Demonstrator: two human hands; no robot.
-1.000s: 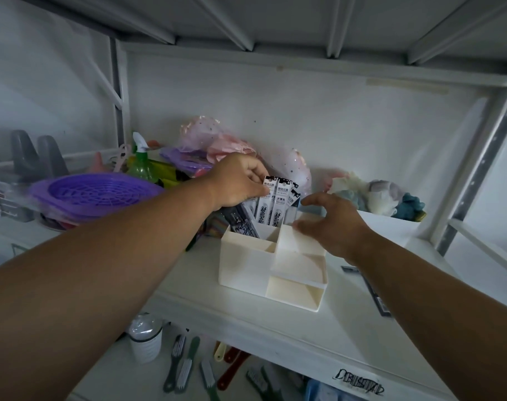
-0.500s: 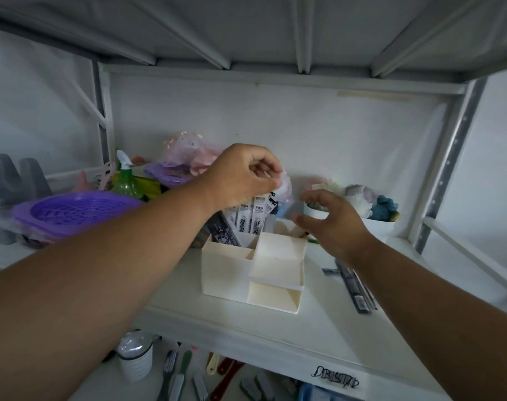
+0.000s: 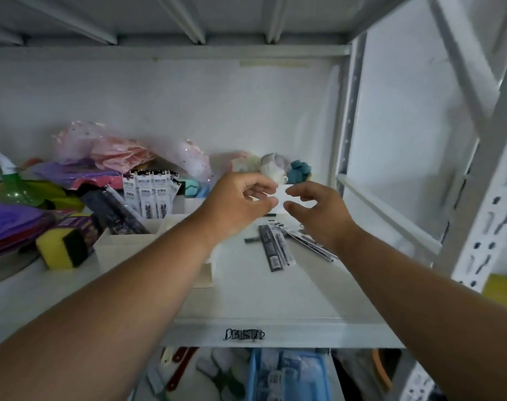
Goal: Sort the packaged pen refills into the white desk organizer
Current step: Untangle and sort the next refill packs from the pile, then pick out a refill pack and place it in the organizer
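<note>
The white desk organizer (image 3: pixel 125 250) stands on the shelf, partly hidden behind my left forearm. Several white packaged refills (image 3: pixel 148 195) stand upright in its back compartment, and a dark pack (image 3: pixel 116 212) leans in the compartment to their left. More dark refill packs (image 3: pixel 272 247) lie flat on the shelf to the right of the organizer. My left hand (image 3: pixel 235 204) hovers above those loose packs, fingers curled and holding nothing. My right hand (image 3: pixel 318 209) hovers beside it, fingers apart and empty, above thin packs (image 3: pixel 307 240) fanned out under it.
A yellow and black sponge (image 3: pixel 61 247), purple plates (image 3: pixel 9 224) and a green spray bottle (image 3: pixel 12 183) crowd the left. Pink bagged items (image 3: pixel 110 151) and soft toys (image 3: pixel 275 169) sit at the back. A white box (image 3: pixel 281 195) lies behind my hands. A shelf post (image 3: pixel 345 117) rises at right.
My left hand let go of the white refills in the organizer and moved right to hover above the loose packs. The view shifted right and down; my right hand stays near the packs.
</note>
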